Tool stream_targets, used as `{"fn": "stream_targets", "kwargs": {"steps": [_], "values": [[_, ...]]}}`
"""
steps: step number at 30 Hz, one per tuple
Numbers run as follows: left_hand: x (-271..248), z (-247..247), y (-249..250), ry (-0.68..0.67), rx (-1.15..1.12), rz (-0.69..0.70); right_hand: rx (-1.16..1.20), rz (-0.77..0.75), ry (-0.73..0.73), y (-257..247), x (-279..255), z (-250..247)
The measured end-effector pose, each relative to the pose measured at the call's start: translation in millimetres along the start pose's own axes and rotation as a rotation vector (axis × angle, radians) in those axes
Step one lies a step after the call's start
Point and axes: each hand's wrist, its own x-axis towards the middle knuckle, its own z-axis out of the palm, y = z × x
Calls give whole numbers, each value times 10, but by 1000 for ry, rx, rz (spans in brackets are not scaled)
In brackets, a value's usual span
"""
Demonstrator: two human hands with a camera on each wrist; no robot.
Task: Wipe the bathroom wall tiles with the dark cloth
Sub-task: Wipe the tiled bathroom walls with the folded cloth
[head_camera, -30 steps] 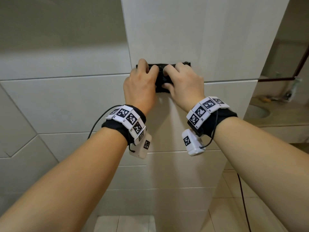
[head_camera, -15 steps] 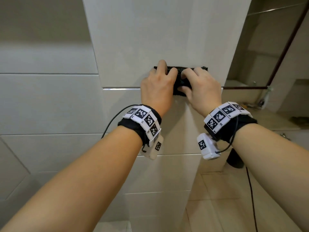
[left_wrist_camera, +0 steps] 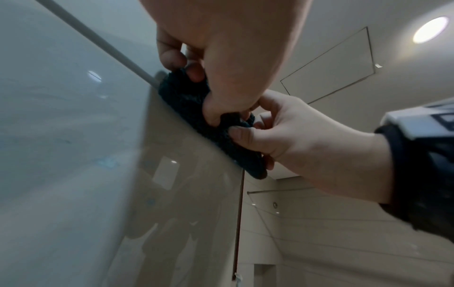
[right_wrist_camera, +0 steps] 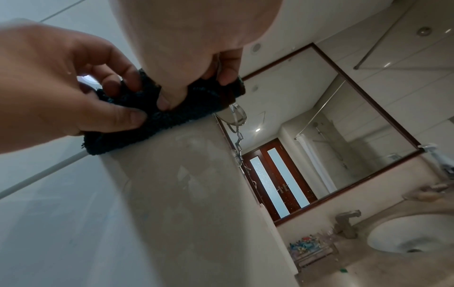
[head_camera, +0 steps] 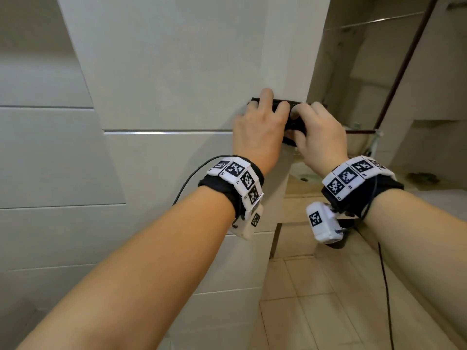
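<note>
Step in hand: wiping. My left hand [head_camera: 255, 132] and right hand [head_camera: 321, 137] both clutch the dark cloth [left_wrist_camera: 196, 118], pressed against the wall tiles [head_camera: 164, 72] at the corner edge. Next, I judge: slide it along the unwiped tile, keeping pressure; how much cloth overhangs the corner is hard to tell.

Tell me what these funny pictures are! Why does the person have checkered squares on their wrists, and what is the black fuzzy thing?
No robot here: it's a person cleaning a bathroom. The big picture comes from a camera on their head, looking down at both arms. The other two come from little cameras strapped to each wrist, looking up past the fingers, so everything seems tilted. The checkered squares are printed patterns on the wristbands that carry those cameras.

The black fuzzy thing is a dark cloth. The left hand and the right hand both grip it and press it against the wall tiles, right at a corner of the wall. Off to the right you can see a mirror and a sink.
</note>
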Motion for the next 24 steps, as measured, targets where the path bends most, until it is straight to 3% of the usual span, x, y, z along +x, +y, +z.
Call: {"fn": "stream_targets", "kwargs": {"steps": [11,24], "values": [[-64,-183,-338,-70,-1,39,15,-9,44,-274,43,97],[-407,-695,-1613,-83,106,-36,-16,-91,46,-1639,237,499]]}}
